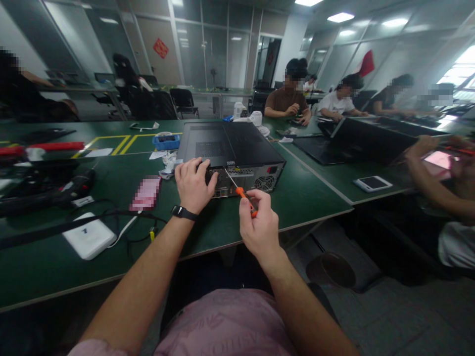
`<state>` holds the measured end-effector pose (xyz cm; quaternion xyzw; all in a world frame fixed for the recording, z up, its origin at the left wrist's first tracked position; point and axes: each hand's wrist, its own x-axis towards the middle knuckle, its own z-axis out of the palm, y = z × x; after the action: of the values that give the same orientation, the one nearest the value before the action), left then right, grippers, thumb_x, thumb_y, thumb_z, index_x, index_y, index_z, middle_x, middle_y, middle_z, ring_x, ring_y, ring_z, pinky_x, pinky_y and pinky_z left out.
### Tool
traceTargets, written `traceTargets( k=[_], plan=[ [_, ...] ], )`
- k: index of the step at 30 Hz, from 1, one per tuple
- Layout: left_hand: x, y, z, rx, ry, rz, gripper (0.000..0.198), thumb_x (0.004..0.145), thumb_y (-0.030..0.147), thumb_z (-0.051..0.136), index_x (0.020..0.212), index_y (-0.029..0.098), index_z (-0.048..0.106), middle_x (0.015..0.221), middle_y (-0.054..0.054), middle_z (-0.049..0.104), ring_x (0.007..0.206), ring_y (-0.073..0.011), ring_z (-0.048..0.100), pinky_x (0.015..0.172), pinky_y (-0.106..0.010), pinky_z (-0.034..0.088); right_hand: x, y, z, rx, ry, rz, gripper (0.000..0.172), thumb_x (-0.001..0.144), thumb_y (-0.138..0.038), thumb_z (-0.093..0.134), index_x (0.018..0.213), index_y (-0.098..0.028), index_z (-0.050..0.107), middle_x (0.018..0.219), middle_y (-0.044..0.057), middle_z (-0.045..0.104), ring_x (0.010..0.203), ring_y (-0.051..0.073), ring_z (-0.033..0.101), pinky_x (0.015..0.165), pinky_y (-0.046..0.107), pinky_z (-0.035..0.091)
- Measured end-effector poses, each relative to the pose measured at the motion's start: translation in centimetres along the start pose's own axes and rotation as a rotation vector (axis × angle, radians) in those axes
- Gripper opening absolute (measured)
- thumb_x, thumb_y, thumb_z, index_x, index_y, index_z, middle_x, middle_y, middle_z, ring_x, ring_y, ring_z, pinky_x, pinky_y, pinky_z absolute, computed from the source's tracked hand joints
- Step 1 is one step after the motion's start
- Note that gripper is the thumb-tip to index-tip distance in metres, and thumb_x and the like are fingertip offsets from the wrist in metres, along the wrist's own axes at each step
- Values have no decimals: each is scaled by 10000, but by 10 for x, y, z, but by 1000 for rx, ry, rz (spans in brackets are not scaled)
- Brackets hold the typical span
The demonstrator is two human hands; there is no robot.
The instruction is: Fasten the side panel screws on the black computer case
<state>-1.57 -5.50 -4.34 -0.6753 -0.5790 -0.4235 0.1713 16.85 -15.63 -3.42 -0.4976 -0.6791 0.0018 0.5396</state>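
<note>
Green desk (311, 207) spans the area under and beyond both hands. To the right hand's right, on the adjoining stretch, stand large dark panels (374, 141), details blurred.

Black computer case (237, 141) lies flat directly ahead of both hands, ports and fan side facing them; it blocks the desk behind it. A dark tangled bundle (48, 190) lies well left of the left hand.

Left hand (195, 185): fingers spread on the case's near top edge, thumb lower, covering part of the port side. Right hand (260, 220): closed round the orange handle of a screwdriver (240, 192), shaft pointing away to the port side's upper edge; tip contact cannot be told.

White square device (89, 236) lies left of and nearer than the left hand, its white cable running to a pink phone-like item (146, 193) just left of that hand. Blue tray (166, 142), beyond and left of the left hand, holds dark pieces, too small to identify. White phone (372, 184) lies flat, well right of the right hand. Smallest: yellow connector (152, 234), left of the left wrist
</note>
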Motion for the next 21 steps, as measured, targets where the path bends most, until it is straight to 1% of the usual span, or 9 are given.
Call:
traceTargets(
  k=[2, 3, 4, 7, 9, 13, 15, 17, 21],
  plan=[
    [0, 0, 0, -3, 3, 5, 435, 972, 451, 547, 1321, 214, 655, 1388, -156, 643, 1351, -351, 527, 1196, -554, 287, -1, 0, 1, 12, 1, -20, 269, 972, -344, 561, 1192, -190, 550, 1000, 91, 748, 835, 208, 747, 739, 321, 573],
    [0, 0, 0, 0, 6, 7, 436, 973, 454, 547, 1321, 214, 655, 1387, -156, 644, 1350, -351, 528, 1195, -553, 287, -2, 1, 1, 9, 6, -28, 273, 960, -332, 570, 1192, -190, 547, 1013, 94, 747, 854, 211, 748, 750, 324, 576],
    [-1, 1, 0, 5, 8, 9, 434, 973, 454, 547, 1320, 215, 654, 1385, -156, 647, 1347, -351, 531, 1194, -553, 287, -2, 1, 2, 2, 12, -29, 256, 960, -323, 568, 1179, -194, 551, 1001, 89, 748, 836, 206, 745, 743, 320, 573],
    [-1, 1, -1, 24, 14, 14, 421, 975, 451, 547, 1316, 229, 654, 1377, -148, 653, 1335, -348, 546, 1186, -549, 298, -1, -1, 1, -12, 13, 6, 185, 1004, -343, 525, 1125, -212, 574, 906, 51, 748, 666, 163, 698, 660, 293, 542],
    [-1, 2, -1, 32, 18, 14, 415, 974, 450, 550, 1311, 231, 656, 1371, -146, 655, 1329, -348, 551, 1181, -546, 304, 0, -2, 0, -5, 4, 33, 197, 1020, -370, 508, 1117, -214, 579, 882, 42, 743, 621, 153, 676, 633, 288, 528],
    [-1, 1, 0, 25, 16, 17, 430, 974, 456, 552, 1311, 212, 658, 1373, -152, 653, 1333, -349, 542, 1179, -542, 305, -1, -2, 0, -6, -9, 13, 267, 963, -352, 549, 1174, -190, 547, 967, 80, 739, 759, 196, 726, 702, 322, 562],
    [-1, 0, 1, 25, 17, 21, 435, 976, 458, 549, 1308, 201, 661, 1371, -156, 653, 1332, -350, 541, 1178, -542, 306, -2, -1, 1, -14, 5, -7, 274, 947, -331, 551, 1179, -186, 540, 1010, 95, 736, 811, 206, 734, 727, 331, 568],
    [0, -1, 2, 30, 18, 23, 433, 976, 457, 550, 1306, 200, 663, 1370, -156, 654, 1330, -353, 542, 1178, -547, 302, -3, 1, 3, -17, 22, -17, 237, 968, -324, 539, 1164, -193, 549, 1009, 88, 741, 810, 197, 734, 725, 319, 561],
    [0, -3, 3, 32, 24, 27, 434, 975, 452, 559, 1310, 196, 661, 1371, -158, 654, 1327, -355, 545, 1176, -546, 302, -2, 1, 2, -12, 26, -9, 191, 1027, -342, 503, 1130, -203, 584, 947, 57, 750, 715, 157, 707, 693, 285, 536]
  ],
)
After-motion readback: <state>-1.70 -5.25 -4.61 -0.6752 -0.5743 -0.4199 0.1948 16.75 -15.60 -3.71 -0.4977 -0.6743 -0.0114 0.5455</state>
